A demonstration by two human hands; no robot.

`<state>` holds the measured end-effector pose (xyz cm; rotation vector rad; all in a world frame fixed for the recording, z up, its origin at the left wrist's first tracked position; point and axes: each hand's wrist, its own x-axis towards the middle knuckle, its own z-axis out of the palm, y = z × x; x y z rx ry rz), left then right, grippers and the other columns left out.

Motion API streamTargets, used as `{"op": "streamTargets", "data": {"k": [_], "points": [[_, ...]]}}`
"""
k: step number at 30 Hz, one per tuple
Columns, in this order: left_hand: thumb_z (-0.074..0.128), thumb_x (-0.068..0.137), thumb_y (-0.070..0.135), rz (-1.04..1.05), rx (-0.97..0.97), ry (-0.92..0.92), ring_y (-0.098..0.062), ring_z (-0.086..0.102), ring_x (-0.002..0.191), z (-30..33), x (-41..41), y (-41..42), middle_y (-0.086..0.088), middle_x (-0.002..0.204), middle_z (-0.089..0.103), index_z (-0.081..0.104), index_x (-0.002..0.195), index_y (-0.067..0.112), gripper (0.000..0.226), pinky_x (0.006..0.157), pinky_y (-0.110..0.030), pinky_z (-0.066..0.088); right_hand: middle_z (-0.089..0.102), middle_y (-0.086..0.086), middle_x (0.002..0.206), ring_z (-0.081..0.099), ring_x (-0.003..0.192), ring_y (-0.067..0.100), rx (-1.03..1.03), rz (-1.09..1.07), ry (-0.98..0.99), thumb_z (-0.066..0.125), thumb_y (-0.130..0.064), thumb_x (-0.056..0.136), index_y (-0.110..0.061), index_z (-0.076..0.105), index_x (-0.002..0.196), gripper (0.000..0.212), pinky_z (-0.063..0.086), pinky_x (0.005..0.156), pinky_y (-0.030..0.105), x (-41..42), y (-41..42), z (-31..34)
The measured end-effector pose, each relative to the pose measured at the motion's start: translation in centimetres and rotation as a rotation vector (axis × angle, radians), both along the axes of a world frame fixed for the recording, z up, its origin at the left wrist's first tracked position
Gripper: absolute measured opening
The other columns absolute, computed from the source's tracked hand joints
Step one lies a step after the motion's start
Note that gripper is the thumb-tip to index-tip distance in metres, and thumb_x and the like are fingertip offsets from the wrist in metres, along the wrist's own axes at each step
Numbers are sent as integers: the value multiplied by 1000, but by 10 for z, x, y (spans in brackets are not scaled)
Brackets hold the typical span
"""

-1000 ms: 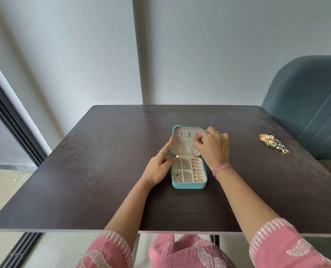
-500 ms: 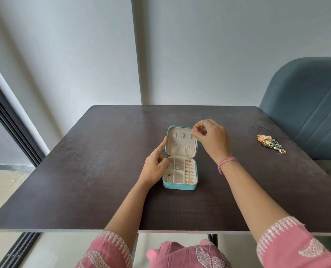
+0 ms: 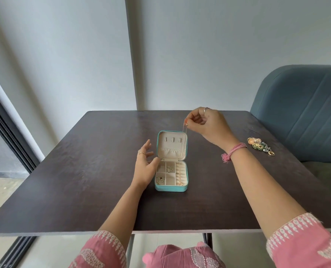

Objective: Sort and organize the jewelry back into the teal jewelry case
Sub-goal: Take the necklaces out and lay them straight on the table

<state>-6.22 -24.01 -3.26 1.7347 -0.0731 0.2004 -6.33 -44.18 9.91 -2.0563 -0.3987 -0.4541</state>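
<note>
Right grip pinched on thin gold chain, dangling straight for hanging inside open teal jewelry case below; left grip apart, steadying beside it.

Dark matt wood-grain tabletop, teal leather-look jewelry case with soft cream lining, thin gold metal chain, smooth blue upholstered chair

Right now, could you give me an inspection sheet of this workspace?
Surface: dark wooden table, mostly bare.
Job's things: teal jewelry case open, lid upright, small pieces in its compartments; thin chain dangling over the lid.
Clutter: heap of colourful jewelry near the table's right edge.
Hands: right hand pinching the chain; left hand open beside the case.
Cables: nothing seen.
Surroundings: blue chair, grey wall.
</note>
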Motion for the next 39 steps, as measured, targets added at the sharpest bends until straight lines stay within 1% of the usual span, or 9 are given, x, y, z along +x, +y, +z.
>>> {"op": "streamTargets", "data": {"k": [2, 6, 11, 16, 20, 25, 29, 34, 39], "points": [[60, 87, 7, 71, -19, -31, -9, 48, 115, 5, -3, 0, 7, 137, 41, 36, 142, 24, 62, 80, -12, 43, 70, -8, 79, 63, 72, 6, 0, 22, -10, 68, -9, 84, -21, 66, 78, 13, 49, 70, 15, -4, -2, 7], [58, 90, 16, 161, 10, -138, 0, 50, 106, 18, -8, -5, 13, 126, 45, 47, 132, 28, 45, 93, -25, 43, 71, 2, 84, 65, 77, 15, -17, 44, -38, 68, -9, 83, -19, 67, 80, 10, 53, 76, 24, -10, -10, 21], [61, 91, 17, 29, -32, -260, -5, 58, 103, 46, -14, -26, 7, 123, 58, 52, 125, 26, 36, 92, -20, 46, 70, -1, 80, 61, 71, 7, -62, 58, -114, 66, -7, 81, -17, 67, 78, 11, 45, 69, 16, -18, -16, 42], [62, 92, 20, -234, -256, -216, -14, 65, 105, 82, -28, -53, 0, 115, 67, 53, 129, 19, 38, 95, -27, 50, 69, -4, 79, 62, 73, 7, -122, 60, -176, 67, -8, 82, -8, 69, 83, 3, 48, 69, 16, -27, -24, 61], [59, 92, 21, -350, -385, -197, -19, 68, 95, 101, -37, -69, -9, 111, 70, 59, 124, 8, 34, 90, -26, 51, 68, -6, 80, 61, 73, 4, -169, 53, -206, 68, -10, 83, -8, 69, 86, 4, 50, 70, 16, -31, -28, 69], [64, 89, 12, -314, -415, -183, -23, 68, 96, 112, -37, -79, -12, 105, 71, 65, 115, 4, 27, 88, -24, 52, 66, -7, 78, 60, 71, 1, -188, 27, -224, 69, -10, 82, -7, 68, 86, 5, 48, 69, 13, -33, -32, 74], [66, 88, 10, -264, -315, -172, -18, 68, 93, 107, -33, -83, -6, 96, 72, 68, 106, 7, 18, 87, -23, 53, 67, -6, 78, 59, 70, 1, -179, -2, -232, 68, -10, 82, -8, 68, 84, 3, 46, 67, 12, -34, -35, 76], [60, 90, 5, -258, -280, -109, -12, 66, 86, 92, -33, -87, -5, 88, 70, 66, 92, 7, 6, 74, -12, 49, 70, 1, 80, 63, 73, 8, -135, -33, -238, 67, -12, 80, -9, 68, 83, 4, 49, 70, 17, -33, -37, 79], [58, 93, 10, -320, -336, -2, -19, 67, 93, 72, -34, -91, -6, 92, 71, 64, 88, 14, 8, 82, -24, 50, 71, 7, 82, 64, 72, 12, -66, -56, -264, 66, -14, 78, -14, 67, 82, 4, 53, 72, 24, -30, -41, 82]]}}
